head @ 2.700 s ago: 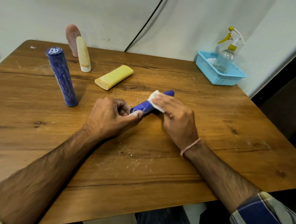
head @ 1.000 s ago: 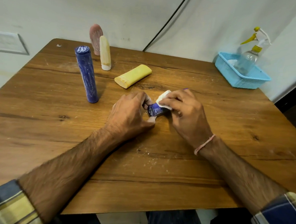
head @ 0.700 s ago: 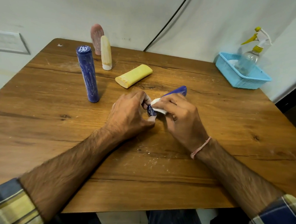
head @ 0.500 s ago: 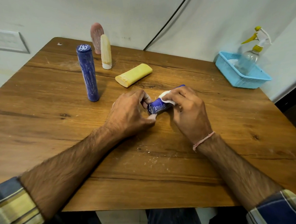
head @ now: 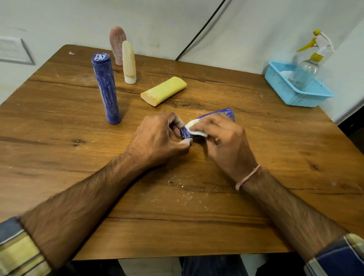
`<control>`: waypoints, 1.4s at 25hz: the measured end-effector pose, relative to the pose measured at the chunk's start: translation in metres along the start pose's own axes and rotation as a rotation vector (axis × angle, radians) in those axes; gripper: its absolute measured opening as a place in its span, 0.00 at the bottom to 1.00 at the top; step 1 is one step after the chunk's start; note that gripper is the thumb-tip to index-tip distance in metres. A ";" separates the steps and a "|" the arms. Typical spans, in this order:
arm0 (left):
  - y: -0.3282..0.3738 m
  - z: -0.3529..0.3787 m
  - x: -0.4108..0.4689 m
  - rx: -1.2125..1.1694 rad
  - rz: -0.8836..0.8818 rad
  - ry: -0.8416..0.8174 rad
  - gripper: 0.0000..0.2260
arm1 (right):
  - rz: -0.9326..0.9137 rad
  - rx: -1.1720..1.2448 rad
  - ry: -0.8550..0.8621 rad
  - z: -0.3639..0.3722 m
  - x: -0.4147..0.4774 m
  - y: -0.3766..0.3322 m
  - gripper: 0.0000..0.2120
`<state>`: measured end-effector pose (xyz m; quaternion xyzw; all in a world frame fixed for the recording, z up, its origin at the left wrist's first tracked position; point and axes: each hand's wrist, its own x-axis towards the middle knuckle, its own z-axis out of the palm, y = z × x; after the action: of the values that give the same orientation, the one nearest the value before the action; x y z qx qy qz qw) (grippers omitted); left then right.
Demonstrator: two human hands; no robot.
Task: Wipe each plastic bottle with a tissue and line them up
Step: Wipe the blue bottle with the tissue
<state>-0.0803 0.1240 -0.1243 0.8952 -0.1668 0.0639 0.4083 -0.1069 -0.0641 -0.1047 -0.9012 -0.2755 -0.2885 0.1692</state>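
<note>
Wiping the tube (head: 224, 113), both hands busy

Taking the table (head: 49, 160) as a dial read from the person's seat, the basket (head: 303, 97) sits at two o'clock by the edge, with a sprayer (head: 305, 71) in it. A tall bottle (head: 106, 89) stands upright at ten o'clock. A pink bottle (head: 116, 41) and a cream bottle (head: 128, 63) stand close together at eleven, the cream one in front. A yellow bottle (head: 163, 91) lies on its side toward twelve, apart from the rest.

The left hand (head: 157, 139) pinches the tube's near end, with thumb and fingers curled round it. The right hand (head: 224, 141) curls over the tube's middle and presses a tissue (head: 194, 128) against it. The tube lies low at the centre, its far end pointing to two o'clock. Whether it touches the wood I cannot tell.

It looks light, soft-walled and slick, so it probably dents under a hard squeeze and turns in loose fingers. The stiffer end seems the best place to hold it while rubbing.
</note>
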 end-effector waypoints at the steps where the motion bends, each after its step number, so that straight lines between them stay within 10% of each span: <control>1: 0.000 0.000 0.000 0.000 -0.010 -0.005 0.15 | 0.062 -0.015 0.019 -0.001 0.002 0.002 0.15; 23: 0.001 0.000 0.000 -0.047 -0.033 0.010 0.14 | 0.134 0.035 0.082 -0.003 -0.006 0.008 0.15; 31: 0.010 -0.001 -0.009 -0.070 0.211 0.336 0.17 | 0.008 0.072 0.222 -0.032 0.017 -0.016 0.13; 35: 0.010 -0.003 -0.012 -0.022 0.301 0.422 0.17 | -0.204 -0.119 -0.128 -0.042 0.034 -0.038 0.11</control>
<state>-0.0949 0.1229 -0.1182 0.8227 -0.2097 0.3077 0.4295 -0.1244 -0.0407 -0.0457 -0.8935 -0.3586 -0.2618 0.0674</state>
